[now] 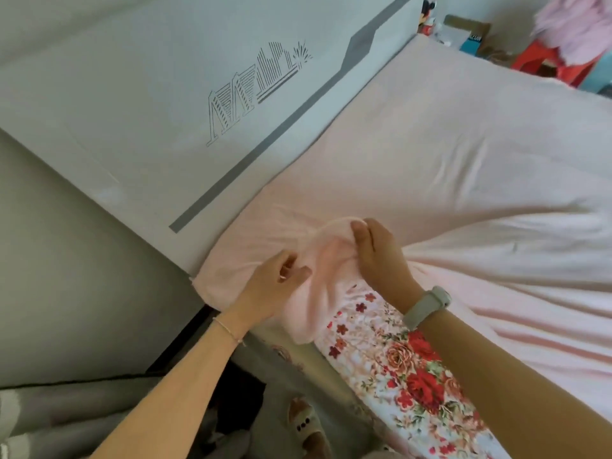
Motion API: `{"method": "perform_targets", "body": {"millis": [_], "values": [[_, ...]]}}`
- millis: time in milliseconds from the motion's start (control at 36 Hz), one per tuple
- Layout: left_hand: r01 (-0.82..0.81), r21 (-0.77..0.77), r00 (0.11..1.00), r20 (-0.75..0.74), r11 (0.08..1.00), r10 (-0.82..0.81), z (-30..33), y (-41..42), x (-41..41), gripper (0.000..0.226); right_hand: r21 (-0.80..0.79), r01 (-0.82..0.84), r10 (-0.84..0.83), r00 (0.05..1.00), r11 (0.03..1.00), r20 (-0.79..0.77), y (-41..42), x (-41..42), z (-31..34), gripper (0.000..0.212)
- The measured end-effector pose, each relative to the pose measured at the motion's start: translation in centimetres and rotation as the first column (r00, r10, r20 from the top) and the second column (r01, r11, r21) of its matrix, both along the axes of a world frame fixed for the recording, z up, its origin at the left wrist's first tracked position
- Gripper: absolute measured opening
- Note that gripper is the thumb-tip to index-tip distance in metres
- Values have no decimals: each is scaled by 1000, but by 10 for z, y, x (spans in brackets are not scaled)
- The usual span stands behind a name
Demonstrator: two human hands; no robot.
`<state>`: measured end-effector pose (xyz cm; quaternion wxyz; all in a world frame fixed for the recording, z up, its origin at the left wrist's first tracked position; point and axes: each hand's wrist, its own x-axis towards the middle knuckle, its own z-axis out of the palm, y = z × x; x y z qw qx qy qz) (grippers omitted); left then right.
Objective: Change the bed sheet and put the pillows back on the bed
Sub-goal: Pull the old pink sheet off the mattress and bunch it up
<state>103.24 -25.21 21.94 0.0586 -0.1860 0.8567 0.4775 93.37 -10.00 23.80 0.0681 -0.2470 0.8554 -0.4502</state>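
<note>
A pale pink sheet (447,154) covers the mattress up to the white headboard (165,94). At the near corner of the bed a loose fold of this sheet (318,260) is bunched up. My left hand (271,286) holds the fold from the left with curled fingers. My right hand (377,256), with a watch on its wrist, grips the top of the same fold. Below the fold a floral red-and-white cover (397,369) shows on the mattress side. No pillow is in view.
A grey wall (66,260) runs along the left of the bed. Grey fabric (82,415) lies at the bottom left, and a slippered foot (303,422) stands on the floor. Boxes and a red object (543,58) sit beyond the far side of the bed.
</note>
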Motion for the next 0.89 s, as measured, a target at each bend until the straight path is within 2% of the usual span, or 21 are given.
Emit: {"method": "perform_targets", "body": {"millis": [83,167,222,278,333,389,444,472,528,583,639,722,806,889], "values": [[60,89,987,144,994,-73,-36,24,-5,25,-106,184,-187,982,977,-15,8,-12,16,34],[34,42,974,224,999,-43,-58,35,-9,33,-148,355,-356,934,923,22,24,-27,22,31],[47,-9,968,248,999,-43,-62,30,-11,33,-137,442,-438,897,887,56,37,-38,15,31],[41,-15,972,233,999,-37,-56,18,-11,30,-50,453,-449,891,890,70,48,-49,1,32],[-128,50,978,175,991,117,-43,0,-11,26,224,281,-310,945,933,105,52,-58,-19,34],[-316,93,944,127,944,304,-26,-24,-8,21,489,-50,-82,966,871,244,47,-58,-38,39],[-367,45,928,77,929,363,-7,-47,-7,18,546,-264,88,941,795,326,30,-51,-45,36],[-366,8,930,44,930,366,3,-55,-8,20,492,-298,144,934,818,327,18,-46,-44,36],[-313,-115,950,-43,943,310,26,-65,-16,27,274,-337,252,919,901,304,-13,-35,-30,47],[-239,-220,966,-152,946,209,55,-67,-29,25,117,-409,374,896,905,241,-45,-26,-9,49],[-216,-310,956,-259,926,137,82,-69,-43,22,52,-448,439,889,892,128,-69,-25,6,41],[-206,-361,946,-311,910,91,98,-75,-58,16,2,-358,358,932,934,57,-79,-43,16,27],[-137,-336,975,-210,932,68,82,-71,-59,5,-6,-211,212,976,977,49,-67,-65,8,25],[-63,-296,997,-63,953,46,42,-57,-53,27,-39,18,-15,996,999,91,-50,-78,-3,29]]}}
